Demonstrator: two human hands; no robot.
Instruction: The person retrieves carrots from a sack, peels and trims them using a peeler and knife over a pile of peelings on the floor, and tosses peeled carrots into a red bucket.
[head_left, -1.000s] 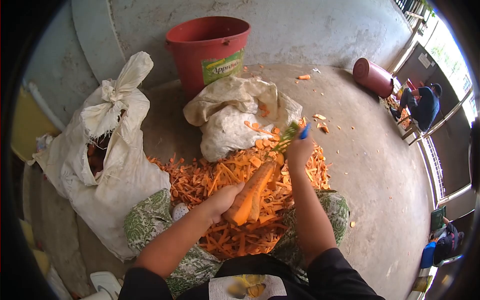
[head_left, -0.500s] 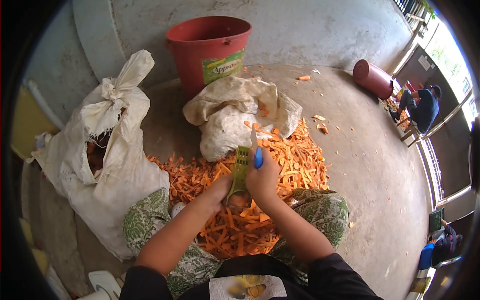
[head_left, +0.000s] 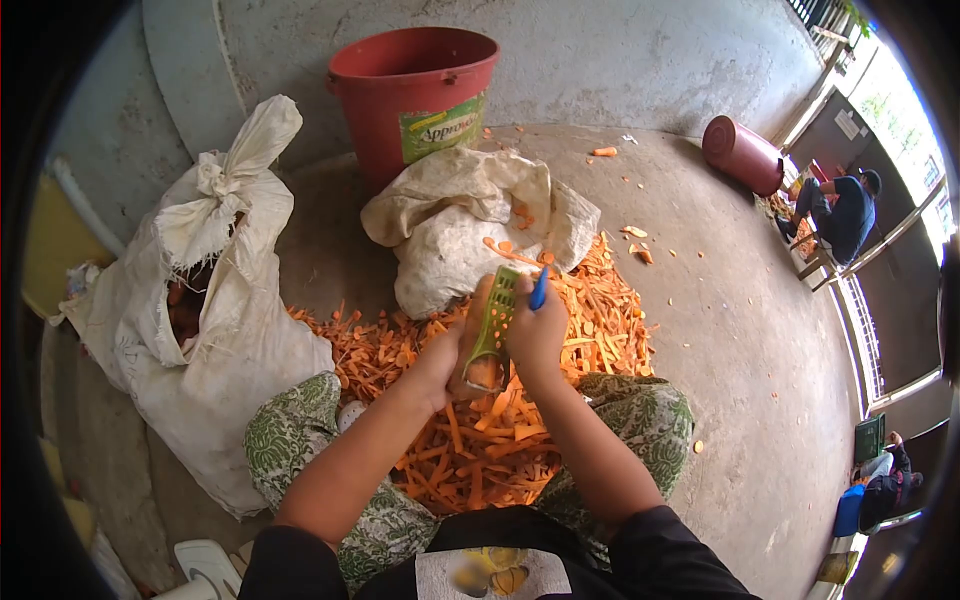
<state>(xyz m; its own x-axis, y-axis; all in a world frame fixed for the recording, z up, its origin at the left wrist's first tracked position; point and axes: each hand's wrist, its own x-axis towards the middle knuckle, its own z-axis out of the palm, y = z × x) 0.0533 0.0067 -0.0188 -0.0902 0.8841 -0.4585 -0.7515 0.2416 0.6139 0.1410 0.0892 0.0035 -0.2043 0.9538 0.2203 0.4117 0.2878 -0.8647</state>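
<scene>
My left hand is closed around a green slotted grater, held upright above the peelings. An orange carrot piece shows at the grater's lower end. Against the grater's right side, my right hand is closed on a knife whose blue handle sticks up from the fist. Its blade is mostly hidden by the hands. Below and around both hands spreads a heap of carrot peelings, running down between my knees.
A crumpled white sack lies behind the heap, before a red bucket. Left stands a tied, torn white sack. On the right are a tipped dark-red barrel, a seated person and another person.
The knife has turned: its blade pointed up before, and now its blue handle does. The grater is more upright, and the carrot piece at its lower end shows more clearly.
</scene>
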